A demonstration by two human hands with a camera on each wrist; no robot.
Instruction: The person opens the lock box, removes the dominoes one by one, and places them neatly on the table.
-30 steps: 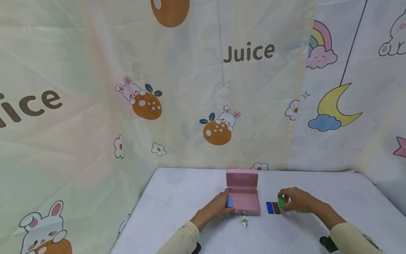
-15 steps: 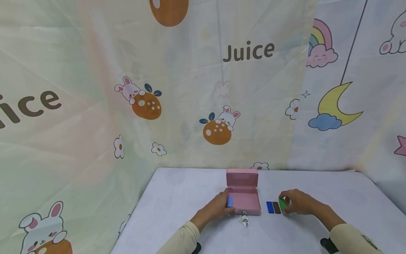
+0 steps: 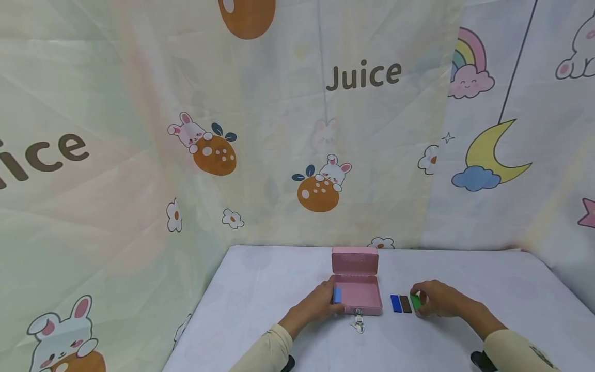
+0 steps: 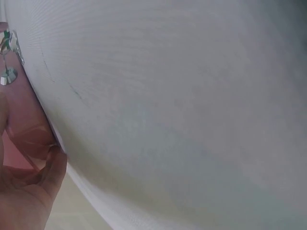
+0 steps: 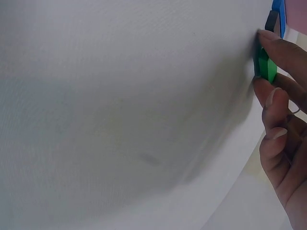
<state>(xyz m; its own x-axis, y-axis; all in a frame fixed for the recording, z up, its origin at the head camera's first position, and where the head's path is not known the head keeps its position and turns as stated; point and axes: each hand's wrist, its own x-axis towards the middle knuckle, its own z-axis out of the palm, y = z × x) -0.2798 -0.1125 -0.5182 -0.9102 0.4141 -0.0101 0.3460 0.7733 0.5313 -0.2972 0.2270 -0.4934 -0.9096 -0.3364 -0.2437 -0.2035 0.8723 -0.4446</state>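
Note:
An open pink box (image 3: pixel 358 295) with its lid (image 3: pixel 355 261) raised stands on the white table. My left hand (image 3: pixel 319 300) grips its left side, thumb by the front corner. A light blue piece (image 3: pixel 337 295) lies along the inner left wall. To the right of the box, my right hand (image 3: pixel 437 298) pinches a small green block (image 3: pixel 415 301) between thumb and fingers, down at the table. Left of it lie a brown block (image 3: pixel 405 304) and a dark blue block (image 3: pixel 396 304), side by side. In the right wrist view the green block (image 5: pixel 268 67) shows between the fingertips.
A metal clasp (image 3: pixel 358 321) with something shiny hangs off the front of the box onto the table (image 3: pixel 288 268). Printed cloth (image 3: pixel 260 155) hangs behind and to the sides of the table.
My right hand has moved slightly right and lower with the green block, which has tilted down beside the brown one. The left hand has stayed on the box.

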